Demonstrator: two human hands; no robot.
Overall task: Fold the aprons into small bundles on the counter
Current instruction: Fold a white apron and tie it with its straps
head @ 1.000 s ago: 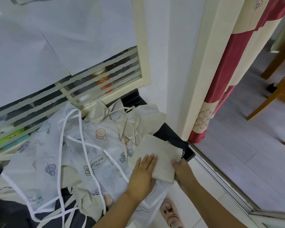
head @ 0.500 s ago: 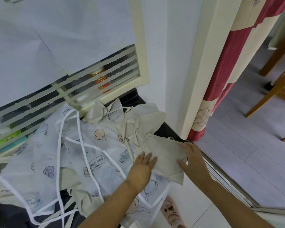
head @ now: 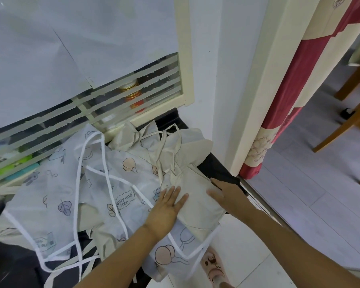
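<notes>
Head view shows me both hands flat on a folded beige apron (head: 197, 199), which lies at the near right corner of the black counter (head: 217, 169). My left hand (head: 166, 207) presses its left edge with straight fingers that grasp nothing. My right hand (head: 227, 196) rests on its right edge, fingers spread and straight, also grasping nothing. Under the bundle and spreading left lies a white-trimmed printed apron (head: 100, 183), unfolded, its near edge hanging off the counter. Crumpled beige aprons (head: 175, 150) with loose ties sit just beyond. A pink slipper (head: 213, 267) shows on the floor below, and a red and cream curtain (head: 287, 104) hangs at the right.
</notes>
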